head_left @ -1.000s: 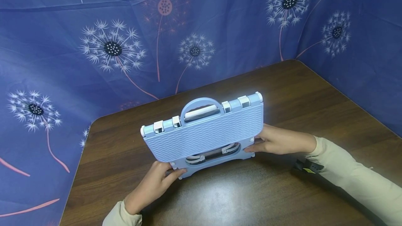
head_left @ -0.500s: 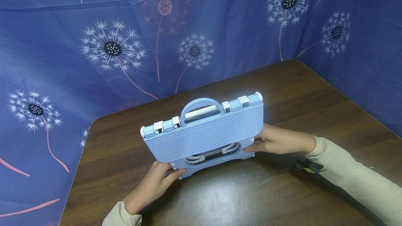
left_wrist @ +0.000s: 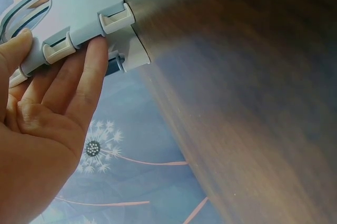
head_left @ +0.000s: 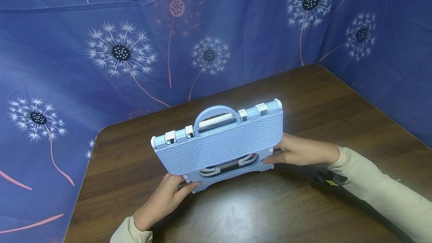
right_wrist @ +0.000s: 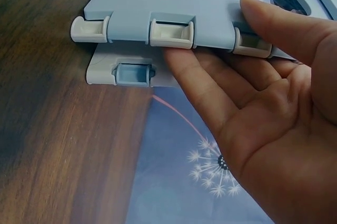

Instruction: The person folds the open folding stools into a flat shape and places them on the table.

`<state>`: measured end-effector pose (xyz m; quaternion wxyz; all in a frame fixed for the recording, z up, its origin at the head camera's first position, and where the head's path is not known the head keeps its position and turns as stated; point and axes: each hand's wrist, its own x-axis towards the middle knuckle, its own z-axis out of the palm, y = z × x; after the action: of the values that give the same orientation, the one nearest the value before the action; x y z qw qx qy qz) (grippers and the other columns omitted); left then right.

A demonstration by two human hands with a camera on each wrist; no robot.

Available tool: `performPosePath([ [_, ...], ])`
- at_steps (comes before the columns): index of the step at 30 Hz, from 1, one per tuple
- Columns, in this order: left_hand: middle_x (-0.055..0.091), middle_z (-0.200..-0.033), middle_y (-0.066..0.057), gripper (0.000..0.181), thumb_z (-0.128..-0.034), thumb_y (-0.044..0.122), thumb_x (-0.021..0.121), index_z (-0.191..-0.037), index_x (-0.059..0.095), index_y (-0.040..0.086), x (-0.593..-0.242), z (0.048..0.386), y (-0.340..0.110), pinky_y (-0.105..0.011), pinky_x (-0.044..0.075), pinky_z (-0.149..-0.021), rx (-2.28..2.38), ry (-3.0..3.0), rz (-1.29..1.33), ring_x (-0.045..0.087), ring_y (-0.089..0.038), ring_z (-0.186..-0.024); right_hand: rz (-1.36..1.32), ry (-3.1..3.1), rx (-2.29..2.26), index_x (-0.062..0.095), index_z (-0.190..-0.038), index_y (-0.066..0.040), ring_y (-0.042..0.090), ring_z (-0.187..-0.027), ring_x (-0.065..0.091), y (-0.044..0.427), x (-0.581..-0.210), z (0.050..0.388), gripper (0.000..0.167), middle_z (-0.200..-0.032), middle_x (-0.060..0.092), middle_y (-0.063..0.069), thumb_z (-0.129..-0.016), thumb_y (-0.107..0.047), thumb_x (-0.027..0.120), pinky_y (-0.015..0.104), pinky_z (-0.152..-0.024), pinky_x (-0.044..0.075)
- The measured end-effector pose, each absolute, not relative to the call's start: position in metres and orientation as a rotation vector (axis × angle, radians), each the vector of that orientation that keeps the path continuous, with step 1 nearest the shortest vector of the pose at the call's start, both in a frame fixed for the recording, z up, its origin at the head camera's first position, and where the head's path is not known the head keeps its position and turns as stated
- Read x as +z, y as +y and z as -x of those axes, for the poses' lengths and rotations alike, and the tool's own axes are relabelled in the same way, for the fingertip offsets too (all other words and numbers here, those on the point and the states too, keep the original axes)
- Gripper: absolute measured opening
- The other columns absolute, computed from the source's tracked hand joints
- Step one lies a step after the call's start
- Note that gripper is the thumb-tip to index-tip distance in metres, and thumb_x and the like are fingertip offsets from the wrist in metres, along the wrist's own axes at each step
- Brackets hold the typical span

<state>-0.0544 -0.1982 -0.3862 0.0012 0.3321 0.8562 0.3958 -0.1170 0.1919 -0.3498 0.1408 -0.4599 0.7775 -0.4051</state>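
Note:
A light-blue folding step stool (head_left: 222,141) with white hinge pieces stands partly folded on the wooden table, its ridged top panel tilted and its curved carry handle (head_left: 217,110) upward. My left hand (head_left: 167,196) grips the lower left side panel, thumb on the near face and fingers behind it. On the other side, my right hand (head_left: 300,151) holds the lower right side panel in the same manner. Both wrist views show fingers tucked under the hinged panel edge (left_wrist: 79,8), (right_wrist: 142,23). An oval opening (head_left: 229,165) in the lower panel reveals grey-blue folded parts inside.
The brown wooden table (head_left: 337,111) has a bright light spot in front of the stool. A blue curtain (head_left: 243,21) with dandelion prints hangs behind the table and along its sides. A black strap with a yellow mark (head_left: 332,181) is at the right sleeve.

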Motion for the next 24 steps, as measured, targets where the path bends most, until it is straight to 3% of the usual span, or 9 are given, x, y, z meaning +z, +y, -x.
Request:
performPosePath([
  [10,0.07,-0.112,0.008,0.021,-0.0969,0.018,0.067,-0.118,0.068,0.014,-0.385,0.054,-0.197,-0.027,0.055,-0.071,1.23,2.682,-1.012,0.063,-0.004,-0.087,1.316,2.232,-1.186,0.035,-0.151,-0.019,0.019,-0.114,0.052,0.191,-0.348,0.117,0.068,-0.145,0.044,0.004,-0.093,-0.007,0.07,0.035,-0.091,0.053],
  [18,0.07,-0.111,0.007,0.026,-0.0951,0.019,0.07,-0.12,0.067,0.016,-0.385,0.055,-0.196,-0.025,0.053,-0.066,1.225,2.683,-0.956,0.061,-0.004,-0.08,1.216,2.254,-1.2,0.032,-0.152,-0.026,0.02,-0.116,0.054,0.195,-0.346,0.115,0.079,-0.143,0.046,0.002,-0.089,-0.007,0.075,0.035,-0.091,0.053],
  [24,0.069,-0.113,0.002,0.037,-0.0903,0.018,0.076,-0.125,0.063,0.017,-0.384,0.053,-0.2,-0.026,0.056,-0.066,1.255,2.715,-0.953,0.064,-0.005,-0.082,1.146,2.277,-1.127,0.046,-0.145,-0.02,0.012,-0.101,0.066,0.202,-0.335,0.115,0.06,-0.127,0.064,-0.003,-0.091,-0.02,0.074,0.033,-0.087,0.055],
])
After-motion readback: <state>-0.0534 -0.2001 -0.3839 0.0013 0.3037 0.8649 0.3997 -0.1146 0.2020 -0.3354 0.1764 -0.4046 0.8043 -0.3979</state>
